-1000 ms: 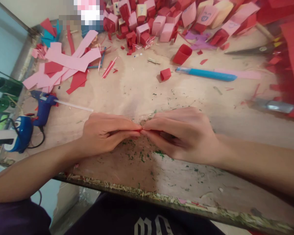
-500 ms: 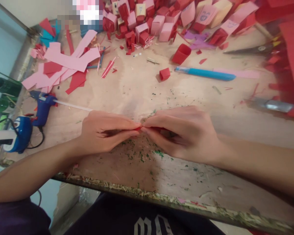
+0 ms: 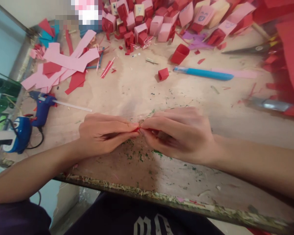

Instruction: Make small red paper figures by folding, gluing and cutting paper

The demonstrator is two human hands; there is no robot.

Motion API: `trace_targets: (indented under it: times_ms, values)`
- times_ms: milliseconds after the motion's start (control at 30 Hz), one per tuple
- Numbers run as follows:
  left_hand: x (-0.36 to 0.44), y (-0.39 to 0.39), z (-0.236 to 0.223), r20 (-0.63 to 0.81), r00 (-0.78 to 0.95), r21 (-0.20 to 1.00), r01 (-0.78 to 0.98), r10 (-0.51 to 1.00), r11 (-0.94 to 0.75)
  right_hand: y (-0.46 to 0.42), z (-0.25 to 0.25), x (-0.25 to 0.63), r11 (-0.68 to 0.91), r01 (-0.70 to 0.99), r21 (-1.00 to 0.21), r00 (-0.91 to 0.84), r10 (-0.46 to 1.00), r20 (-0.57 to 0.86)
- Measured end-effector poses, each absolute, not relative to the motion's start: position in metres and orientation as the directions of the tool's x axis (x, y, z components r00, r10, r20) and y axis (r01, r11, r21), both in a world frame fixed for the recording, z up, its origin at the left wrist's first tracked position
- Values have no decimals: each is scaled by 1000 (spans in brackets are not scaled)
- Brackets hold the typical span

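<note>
Between the fingertips of both hands is a small piece of red paper [image 3: 136, 129], mostly covered by the fingers. My left hand [image 3: 106, 133] pinches it from the left, thumb below and fingers above. From the other side, my right hand [image 3: 177, 133] pinches it too, and the two sets of fingertips meet. Beyond the hands a small red paper box [image 3: 163, 74] lies on the wooden table [image 3: 127, 94]. A larger red paper tube [image 3: 180, 54] stands tilted behind it, and a blue pen-like tool [image 3: 205, 73] lies to the right.
A blue glue gun [image 3: 42, 106] with its stick lies at left, near pink paper strips [image 3: 66, 60]. Many pink and red paper boxes [image 3: 156, 25] crowd the back. Scissors [image 3: 257, 49] and a metal-bladed cutter [image 3: 271, 103] lie at right. Green flecks dot the tabletop.
Both hands stay pinched together on the red paper, with only slight shifts of the fingers. The whole view drifts slightly left.
</note>
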State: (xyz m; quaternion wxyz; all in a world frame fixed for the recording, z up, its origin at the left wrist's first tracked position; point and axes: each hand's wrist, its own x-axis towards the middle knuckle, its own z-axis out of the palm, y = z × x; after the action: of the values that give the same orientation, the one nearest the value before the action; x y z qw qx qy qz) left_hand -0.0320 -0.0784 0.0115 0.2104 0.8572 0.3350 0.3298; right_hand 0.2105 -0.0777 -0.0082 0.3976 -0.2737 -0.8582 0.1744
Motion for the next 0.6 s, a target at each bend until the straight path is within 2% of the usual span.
trace_targets:
  times_ms: [267,467,600]
  values:
    - [-31,-79,9,378,509,727,355,773,-588,-78,-10,210,839,347,-419,-572,543,614]
    - [-28,-77,8,363,522,793,263,772,-550,-76,-10,212,836,325,-441,-618,541,571]
    - [-26,-77,10,307,536,802,299,786,-518,-77,-12,212,821,340,-458,-609,564,558]
